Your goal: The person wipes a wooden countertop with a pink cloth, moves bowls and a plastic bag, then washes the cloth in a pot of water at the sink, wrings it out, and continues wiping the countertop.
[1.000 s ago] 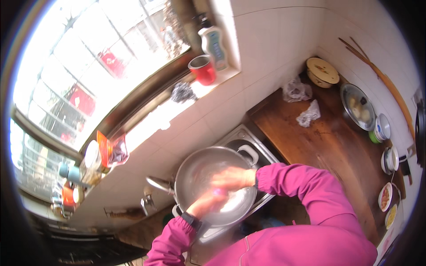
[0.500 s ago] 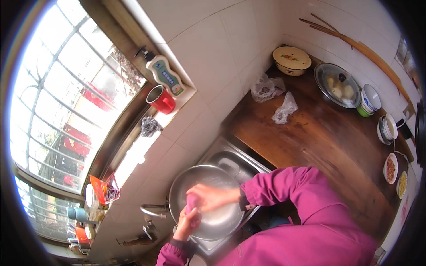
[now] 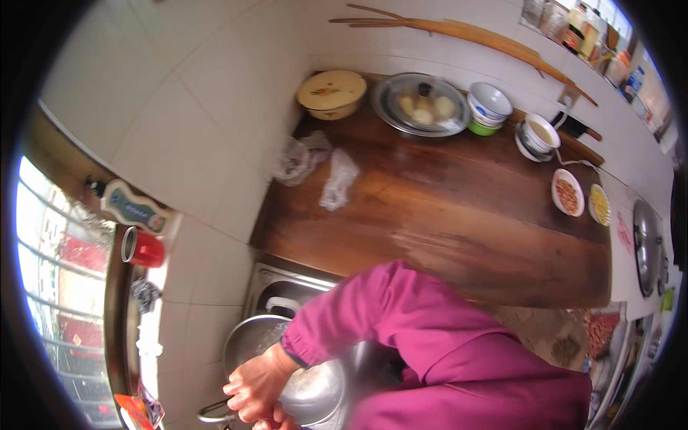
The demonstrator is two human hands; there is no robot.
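Note:
My right hand (image 3: 256,381) is closed over the left rim of a large metal pan (image 3: 315,398), which sits in the steel sink (image 3: 259,290). Just below, my left hand (image 3: 275,421) shows only in part at the lower edge, its fingers curled against the right one. Whatever they grip between them is hidden. A pale handle (image 3: 284,304) stands at the pan's far side. My right forearm in its magenta sleeve crosses over the sink and covers part of the pan.
Right of the sink runs a wooden counter (image 3: 444,236) with plastic bags (image 3: 339,179), a lidded enamel pot (image 3: 332,93), a glass-lidded basin (image 3: 421,107) and several bowls (image 3: 489,102). On the left sill stand a red mug (image 3: 145,248) and a pump bottle (image 3: 134,208).
My view has swung right, so the sink and both hands now appear lower and further left. The pinkish thing between my hands is now out of sight, and my left hand is mostly cut off.

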